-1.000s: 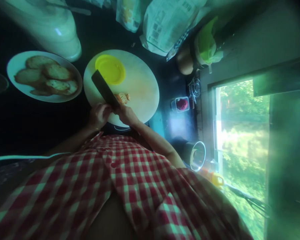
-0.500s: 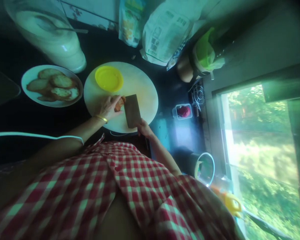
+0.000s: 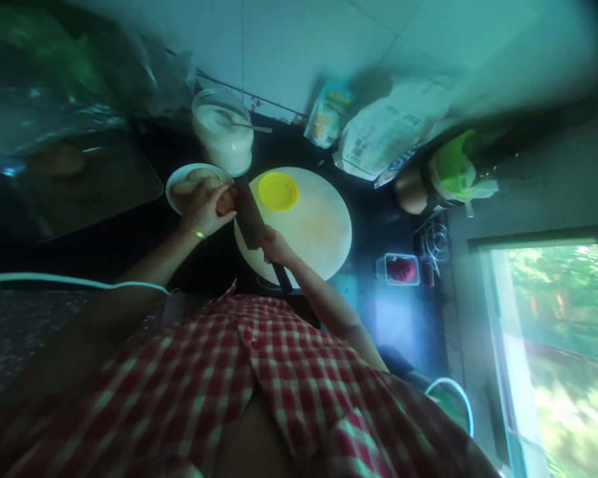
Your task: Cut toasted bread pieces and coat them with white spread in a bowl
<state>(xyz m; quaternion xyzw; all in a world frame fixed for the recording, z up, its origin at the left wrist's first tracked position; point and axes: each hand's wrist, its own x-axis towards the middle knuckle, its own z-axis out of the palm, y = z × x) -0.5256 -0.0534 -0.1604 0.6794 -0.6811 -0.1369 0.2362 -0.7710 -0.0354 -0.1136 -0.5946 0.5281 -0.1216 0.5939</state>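
Note:
My left hand, with a gold bracelet at its wrist, is closed on a browned piece of food. That hand is over the edge of a white plate of pale, golden-edged slices, partly covering them. My right hand grips a cleaver, its wide dark blade angled up beside the food piece; whether they touch I cannot tell. Beneath the cleaver lies a round white cutting board. A yellow lid-like dish rests on the board's far left part.
Behind the plate stands a large jar of white contents with a spoon. Packets lean at the back wall. To the right are a clear tub with something pink-red and a wire rack. A white cable crosses at left.
Both hands have moved left from the board towards the plate, carrying the food piece and the cleaver. The view has shifted, showing more on the left.

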